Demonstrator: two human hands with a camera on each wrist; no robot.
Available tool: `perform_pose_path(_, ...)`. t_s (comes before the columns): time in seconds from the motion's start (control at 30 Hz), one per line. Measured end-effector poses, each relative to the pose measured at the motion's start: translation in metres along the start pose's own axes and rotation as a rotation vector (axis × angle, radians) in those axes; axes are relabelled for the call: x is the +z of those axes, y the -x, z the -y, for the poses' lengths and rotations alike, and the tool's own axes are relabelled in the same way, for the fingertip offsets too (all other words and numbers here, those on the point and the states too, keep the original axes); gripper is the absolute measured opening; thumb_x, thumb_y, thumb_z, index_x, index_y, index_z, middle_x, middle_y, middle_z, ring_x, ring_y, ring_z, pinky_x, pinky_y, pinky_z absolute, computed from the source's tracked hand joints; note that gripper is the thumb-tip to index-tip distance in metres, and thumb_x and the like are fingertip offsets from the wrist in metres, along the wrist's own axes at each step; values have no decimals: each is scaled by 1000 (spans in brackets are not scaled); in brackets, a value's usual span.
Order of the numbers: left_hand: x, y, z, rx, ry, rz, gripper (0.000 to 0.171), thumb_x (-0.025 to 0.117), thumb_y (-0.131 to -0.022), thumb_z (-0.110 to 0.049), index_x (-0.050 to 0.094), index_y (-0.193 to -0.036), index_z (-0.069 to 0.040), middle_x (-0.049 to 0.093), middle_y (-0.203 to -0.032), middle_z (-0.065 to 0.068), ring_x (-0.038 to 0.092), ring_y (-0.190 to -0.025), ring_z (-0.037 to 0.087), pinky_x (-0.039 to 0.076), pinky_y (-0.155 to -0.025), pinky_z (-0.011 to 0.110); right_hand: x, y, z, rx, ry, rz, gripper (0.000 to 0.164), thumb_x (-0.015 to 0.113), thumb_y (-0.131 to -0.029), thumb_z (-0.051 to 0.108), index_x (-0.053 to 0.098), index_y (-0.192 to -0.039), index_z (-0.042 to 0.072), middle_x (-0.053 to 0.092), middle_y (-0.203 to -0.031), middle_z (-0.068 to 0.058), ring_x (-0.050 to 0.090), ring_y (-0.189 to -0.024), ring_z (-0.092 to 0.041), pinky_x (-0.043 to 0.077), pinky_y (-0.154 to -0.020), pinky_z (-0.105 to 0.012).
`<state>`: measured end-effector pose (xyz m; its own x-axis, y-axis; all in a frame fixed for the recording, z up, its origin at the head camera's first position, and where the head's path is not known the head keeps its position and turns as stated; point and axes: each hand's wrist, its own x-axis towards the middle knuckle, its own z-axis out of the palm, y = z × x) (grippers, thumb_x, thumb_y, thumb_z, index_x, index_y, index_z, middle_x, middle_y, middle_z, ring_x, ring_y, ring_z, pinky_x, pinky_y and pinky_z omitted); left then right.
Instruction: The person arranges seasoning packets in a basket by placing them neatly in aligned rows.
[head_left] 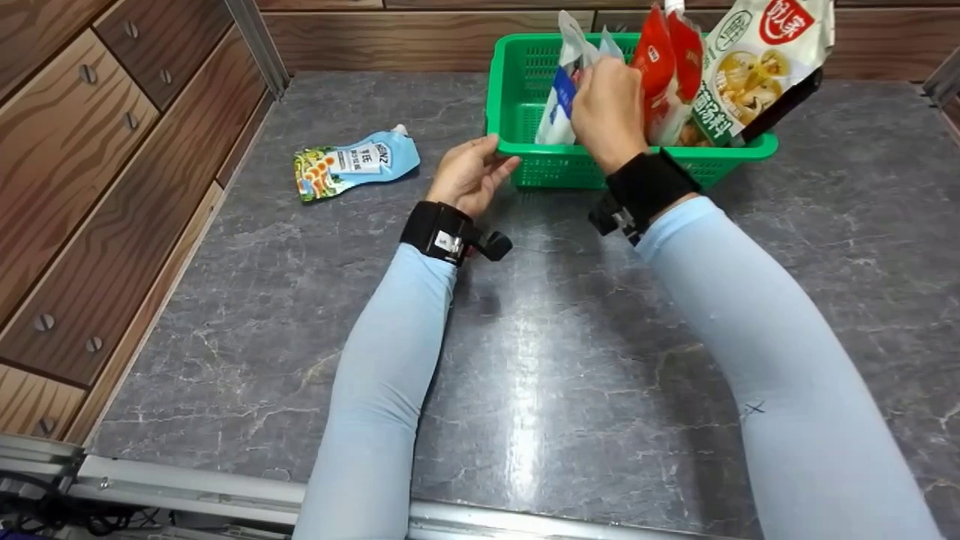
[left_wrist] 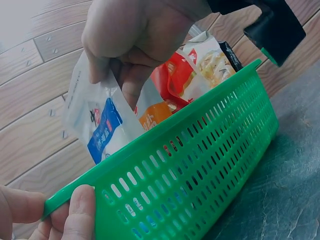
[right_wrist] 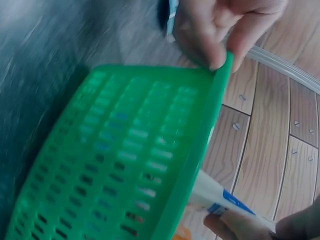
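Observation:
At the near left corner of a green plastic basket [head_left: 559,166], my left hand [head_left: 469,176] pinches the rim between thumb and fingers; the left wrist view shows the rim between them. My right hand [head_left: 611,112] reaches over the basket's near side and pinches a white plastic bag with a blue label [left_wrist: 107,130] by its upper part. This bag stands inside the basket, its lower part hidden by the basket wall. Beside it are a red pouch [head_left: 654,64] and a white-and-green soup seasoning bag [head_left: 750,67], both upright and leaning.
A light blue Heinz squeeze pouch [head_left: 360,161] lies on the grey marbled table [head_left: 315,315], left of the basket. Wood-patterned panels [head_left: 420,41] stand along the back and left. A dark item [head_left: 784,105] leans at the basket's right end. A metal rail [head_left: 195,487] runs along the front.

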<state>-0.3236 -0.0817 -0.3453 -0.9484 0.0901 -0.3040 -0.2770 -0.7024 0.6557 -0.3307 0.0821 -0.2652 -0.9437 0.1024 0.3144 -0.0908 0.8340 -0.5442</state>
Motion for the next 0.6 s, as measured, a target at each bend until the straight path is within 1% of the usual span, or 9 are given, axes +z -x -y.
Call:
perform_pose_path(0.13, 0, 0, 1, 5, 3, -5, 24, 52, -93, -6, 53, -111, 9, 57, -89, 16, 58, -77, 22, 51, -79, 31, 2, 1, -2, -40, 41, 17, 34, 26, -98, 19, 52, -79, 6, 44, -68, -7, 52, -68, -23, 38, -55, -29)
perform_pose_path(0.23, 0, -1, 1, 6, 9, -9, 27, 52, -92, -5, 52, -115, 10, 57, -88, 16, 58, -76, 22, 52, -78, 31, 5, 1, -4, -64, 54, 28, 32, 27, -97, 16, 51, -77, 6, 41, -66, -6, 49, -65, -23, 36, -53, -30)
perform_pose_path(0.4, -1, -1, 2, -3, 7, -4, 33, 52, -92, -6, 49, -121, 10, 57, -87, 15, 59, -76, 22, 52, -79, 30, 10, 3, -8, -65, 46, 43, 30, 28, -98, 15, 53, -84, 4, 44, -71, -7, 52, -70, -24, 39, -57, -32)
perform_pose_path(0.5, 0, -1, 2, -3, 6, -2, 32, 52, -92, -6, 49, -120, 10, 57, -87, 15, 59, -76, 22, 52, -79, 30, 12, 3, -10, -63, 47, 37, 31, 29, -98, 17, 53, -84, 3, 50, -76, -10, 55, -74, -27, 42, -61, -36)
perform_pose_path(0.6, 1, -1, 1, 2, 6, -6, 31, 53, -92, -6, 50, -118, 10, 57, -87, 16, 59, -75, 22, 52, -79, 30, 13, 0, -10, -42, 49, 41, 32, 31, -97, 19, 57, -89, 2, 58, -84, -15, 59, -81, -29, 47, -66, -38)
